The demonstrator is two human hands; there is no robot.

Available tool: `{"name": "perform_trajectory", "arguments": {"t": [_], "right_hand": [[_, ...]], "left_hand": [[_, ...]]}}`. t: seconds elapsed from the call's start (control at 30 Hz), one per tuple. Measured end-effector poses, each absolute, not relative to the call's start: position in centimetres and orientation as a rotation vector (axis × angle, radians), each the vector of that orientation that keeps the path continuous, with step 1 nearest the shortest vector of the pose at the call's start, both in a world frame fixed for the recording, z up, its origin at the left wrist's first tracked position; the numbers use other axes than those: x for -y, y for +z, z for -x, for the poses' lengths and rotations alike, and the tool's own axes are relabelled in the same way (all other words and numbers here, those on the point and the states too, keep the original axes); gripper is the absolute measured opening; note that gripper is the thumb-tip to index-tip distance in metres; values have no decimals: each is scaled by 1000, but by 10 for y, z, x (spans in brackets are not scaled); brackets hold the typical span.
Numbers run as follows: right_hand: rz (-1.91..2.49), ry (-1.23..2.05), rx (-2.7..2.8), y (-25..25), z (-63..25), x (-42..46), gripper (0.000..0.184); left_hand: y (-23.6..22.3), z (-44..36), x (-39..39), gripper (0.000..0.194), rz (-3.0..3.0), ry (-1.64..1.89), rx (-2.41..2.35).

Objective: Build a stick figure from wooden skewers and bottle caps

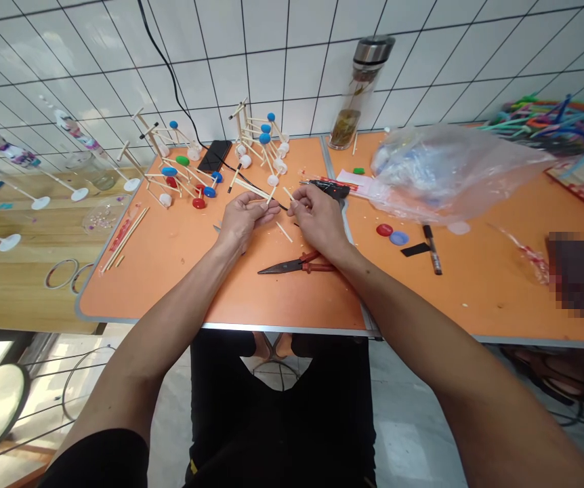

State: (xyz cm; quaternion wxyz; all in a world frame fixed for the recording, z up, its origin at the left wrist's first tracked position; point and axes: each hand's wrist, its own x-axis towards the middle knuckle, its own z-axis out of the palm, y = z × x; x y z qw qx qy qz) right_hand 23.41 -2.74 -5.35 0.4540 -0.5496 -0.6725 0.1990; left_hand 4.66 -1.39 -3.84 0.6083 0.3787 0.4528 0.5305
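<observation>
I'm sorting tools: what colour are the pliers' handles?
The pliers have red handles, seen best in the head view.

Glossy white tiles (292, 68) at the far side, smooth orange tabletop (170, 271), crinkly clear plastic bag (424, 169) right, shiny metal flask lid (374, 49)!

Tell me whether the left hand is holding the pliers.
No, the left hand pinches a thin wooden stick, while the pliers lie on the orange table.
</observation>
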Motion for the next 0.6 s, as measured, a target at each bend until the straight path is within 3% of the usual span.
{"name": "perform_trajectory", "arguments": {"t": [0.6], "right_hand": [[1192,879,1420,-59,-235,17,6]], "left_hand": [[-37,-47,15,18,-989,1098,-1026]]}}
